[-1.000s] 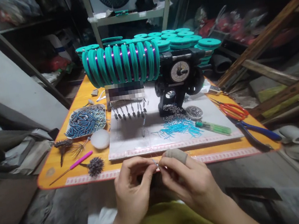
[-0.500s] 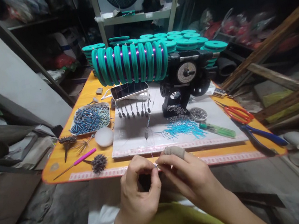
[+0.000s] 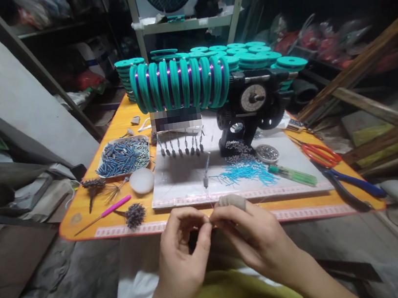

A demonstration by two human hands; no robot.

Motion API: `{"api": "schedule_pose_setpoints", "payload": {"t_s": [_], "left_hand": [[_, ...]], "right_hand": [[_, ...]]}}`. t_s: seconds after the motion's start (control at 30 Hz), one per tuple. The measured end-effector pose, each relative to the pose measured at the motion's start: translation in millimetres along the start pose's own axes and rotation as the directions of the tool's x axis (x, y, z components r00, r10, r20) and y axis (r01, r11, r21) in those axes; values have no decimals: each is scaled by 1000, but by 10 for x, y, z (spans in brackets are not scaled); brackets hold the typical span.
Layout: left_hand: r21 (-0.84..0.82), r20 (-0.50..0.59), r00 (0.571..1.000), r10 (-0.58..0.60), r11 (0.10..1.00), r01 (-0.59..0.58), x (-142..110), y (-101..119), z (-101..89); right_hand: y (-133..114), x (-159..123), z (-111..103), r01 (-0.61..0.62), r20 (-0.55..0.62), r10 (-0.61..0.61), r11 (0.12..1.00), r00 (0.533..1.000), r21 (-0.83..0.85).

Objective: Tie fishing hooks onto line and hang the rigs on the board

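In the head view, the left hand (image 3: 181,250) and right hand (image 3: 257,229) meet at the tabletop's (image 3: 70,220) near edge, thumbs and forefingers pinched nearly closed around a small piece (image 3: 210,220) too hidden to identify. A grey wrap (image 3: 231,202) covers one right finger. Just beyond stands the white board (image 3: 176,194), with blue strips (image 3: 249,174) and a green-handled cutter (image 3: 293,175) lying on it.
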State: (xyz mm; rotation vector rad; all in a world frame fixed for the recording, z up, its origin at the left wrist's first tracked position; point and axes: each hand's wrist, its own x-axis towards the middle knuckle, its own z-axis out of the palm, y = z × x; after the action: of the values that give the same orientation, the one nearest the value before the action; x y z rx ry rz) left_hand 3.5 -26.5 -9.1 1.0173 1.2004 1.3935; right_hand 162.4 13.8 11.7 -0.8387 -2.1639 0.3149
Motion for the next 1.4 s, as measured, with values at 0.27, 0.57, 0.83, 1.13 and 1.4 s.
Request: {"api": "schedule_pose_setpoints", "payload": {"t_s": [0.27, 0.57, 0.83, 1.13, 1.4], "left_hand": [[-143, 105, 965, -239, 957, 252, 87, 141, 52], [-87, 49, 959, -279, 955, 282, 51, 115, 75], [-109, -58, 948, -314, 946, 307, 13, 78, 86], [-147, -75, 947, -313, 943, 300, -29, 97, 149], [-327, -16, 925, -380, 876, 355, 9, 12, 123]], "right_hand": [[-7, -49, -2, 59, -111, -78, 985, 991, -163], [-8, -89, 5, 69, -121, -91, 982, 988, -178], [231, -518, -464, -202, -261, 67, 819, 963, -537], [372, -754, -494, -259, -252, 133, 773, 959, -579], [-227, -580, -288, -77, -321, 8, 976, 947, -203]]}}
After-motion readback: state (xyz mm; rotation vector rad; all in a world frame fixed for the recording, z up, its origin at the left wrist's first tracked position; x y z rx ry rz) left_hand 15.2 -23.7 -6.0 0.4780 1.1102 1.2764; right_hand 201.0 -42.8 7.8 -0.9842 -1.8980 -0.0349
